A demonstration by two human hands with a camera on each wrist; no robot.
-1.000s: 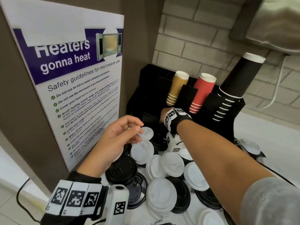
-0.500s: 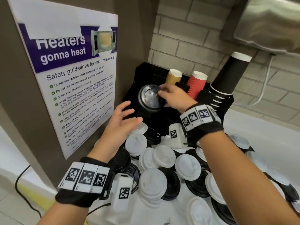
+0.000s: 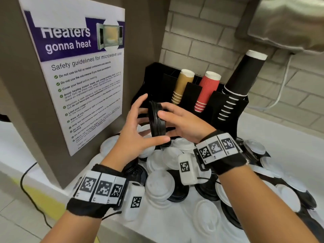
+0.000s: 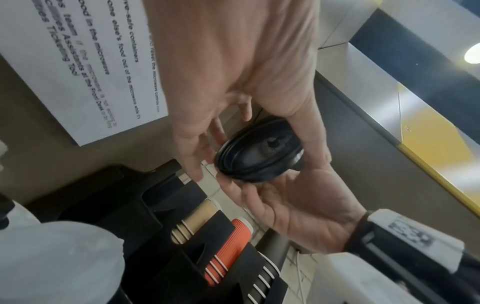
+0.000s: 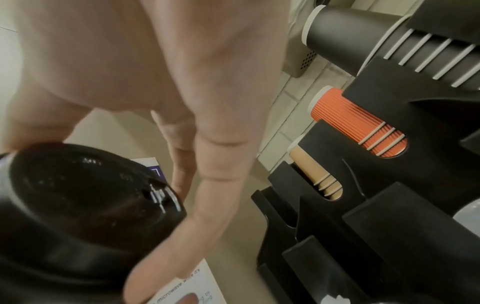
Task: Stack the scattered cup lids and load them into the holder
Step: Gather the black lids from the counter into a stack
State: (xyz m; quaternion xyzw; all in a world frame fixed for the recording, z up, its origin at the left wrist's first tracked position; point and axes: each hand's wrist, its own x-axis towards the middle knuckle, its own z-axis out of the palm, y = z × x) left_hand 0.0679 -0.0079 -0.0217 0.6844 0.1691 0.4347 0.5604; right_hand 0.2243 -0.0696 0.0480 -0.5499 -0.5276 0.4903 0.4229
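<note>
Well, early on: one small stack of black lids (image 3: 156, 122) is held on edge in front of the black holder (image 3: 233, 109). Right hand (image 3: 185, 122) grasps it; left hand (image 3: 135, 130) cups it w/ spread fingers. Most white & black lids (image 3: 158, 186) are scattered on the counter. Holder has tan (image 3: 183, 85), red (image 3: 207, 92), black cups (image 3: 242, 77); no lids seen inside.

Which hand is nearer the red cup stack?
Right. The right hand, holding the black lids, sits just below-left of the red cup stack; the left hand is beyond the lids.
</note>
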